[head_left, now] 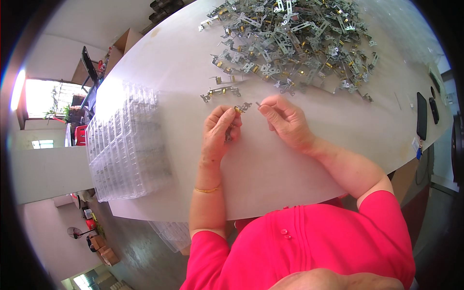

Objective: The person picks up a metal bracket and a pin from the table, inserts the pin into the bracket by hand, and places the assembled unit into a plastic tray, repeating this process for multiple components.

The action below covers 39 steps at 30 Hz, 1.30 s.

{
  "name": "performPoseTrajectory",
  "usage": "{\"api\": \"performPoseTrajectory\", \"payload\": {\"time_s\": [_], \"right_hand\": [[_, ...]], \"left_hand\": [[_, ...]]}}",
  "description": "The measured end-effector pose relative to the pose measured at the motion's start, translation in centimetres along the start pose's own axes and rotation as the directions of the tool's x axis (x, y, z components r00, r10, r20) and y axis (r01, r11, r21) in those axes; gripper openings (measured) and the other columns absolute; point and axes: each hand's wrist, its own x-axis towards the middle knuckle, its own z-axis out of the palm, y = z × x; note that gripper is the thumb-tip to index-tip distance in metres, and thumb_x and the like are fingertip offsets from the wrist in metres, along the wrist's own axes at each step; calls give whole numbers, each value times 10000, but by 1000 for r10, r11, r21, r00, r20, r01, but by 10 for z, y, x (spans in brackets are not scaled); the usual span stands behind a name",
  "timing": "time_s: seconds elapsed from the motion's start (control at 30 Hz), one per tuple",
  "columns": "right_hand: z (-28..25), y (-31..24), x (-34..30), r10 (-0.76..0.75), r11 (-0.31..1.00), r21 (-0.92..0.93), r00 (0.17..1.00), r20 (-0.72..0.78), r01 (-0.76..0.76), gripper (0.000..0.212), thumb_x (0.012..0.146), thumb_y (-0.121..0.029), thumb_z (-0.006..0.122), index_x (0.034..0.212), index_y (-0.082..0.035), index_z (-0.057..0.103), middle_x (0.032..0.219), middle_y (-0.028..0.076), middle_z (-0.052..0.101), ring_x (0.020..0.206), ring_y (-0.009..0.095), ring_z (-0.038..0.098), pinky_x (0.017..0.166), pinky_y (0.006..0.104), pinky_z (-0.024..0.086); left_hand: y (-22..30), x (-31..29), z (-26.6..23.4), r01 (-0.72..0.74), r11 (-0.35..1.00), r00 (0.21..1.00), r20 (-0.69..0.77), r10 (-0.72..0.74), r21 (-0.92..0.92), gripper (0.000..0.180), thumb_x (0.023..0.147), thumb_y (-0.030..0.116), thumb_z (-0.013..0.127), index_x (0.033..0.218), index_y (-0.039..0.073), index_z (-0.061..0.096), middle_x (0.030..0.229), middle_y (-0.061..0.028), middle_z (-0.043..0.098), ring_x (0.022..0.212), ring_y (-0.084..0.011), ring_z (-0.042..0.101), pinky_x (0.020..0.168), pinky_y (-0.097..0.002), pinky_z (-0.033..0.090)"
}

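My left hand (218, 131) is closed on a small metal bracket (244, 107) with a brass-coloured part, which sticks out past the thumb and forefinger. More metal shows below its curled fingers. Just to the right, my right hand (287, 122) pinches a thin small metal piece (259, 104), too small to name, whose tip points at the bracket. The two hands are close but apart, over the table. Beyond my left hand lies a loose metal bracket (223, 91) with brass fittings. A large heap of similar metal brackets (299, 46) spreads across the far side.
Stacked clear plastic trays (128, 145) stand at the table's left edge. On the right lie a black phone (421, 116), another dark object (433, 110) and a thin stick (398, 101). The pale table (183, 63) has a curved-looking edge in this view.
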Motion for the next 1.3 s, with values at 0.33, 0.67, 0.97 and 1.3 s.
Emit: {"api": "performPoseTrajectory", "payload": {"time_s": [0.33,0.67,0.97,1.3], "right_hand": [[2,3,1,-57,987,-148,998,32,61,79,1006,-135,622,1033,-61,627,709,-32,540,632,52,484,565,233,413],[3,3,0,-83,971,-223,996,37,90,82,1004,-103,606,1061,-44,610,726,8,578,639,77,514,572,258,435],[-1,-8,0,80,989,-136,988,135,-61,193,1026,-56,480,1163,-23,611,826,37,645,703,114,596,651,267,511],[-11,-10,7,176,983,19,957,233,-185,211,1018,-163,560,1094,-3,675,1006,19,664,963,96,577,909,266,455]], "left_hand": [[-3,3,-2,-64,997,995,73,67,-49,200,1038,204,541,969,24,593,802,-48,602,570,-83,490,508,-235,401],[-4,1,-4,-182,971,982,77,172,152,180,1023,215,593,975,45,624,806,-16,612,597,-64,489,532,-211,385],[-4,-1,-1,-155,948,983,135,121,279,178,992,206,648,966,30,637,790,-9,612,615,-59,488,546,-203,378],[2,-3,-2,-127,952,972,225,64,279,196,981,217,658,923,32,629,757,-2,606,610,-57,489,535,-202,369]]}}
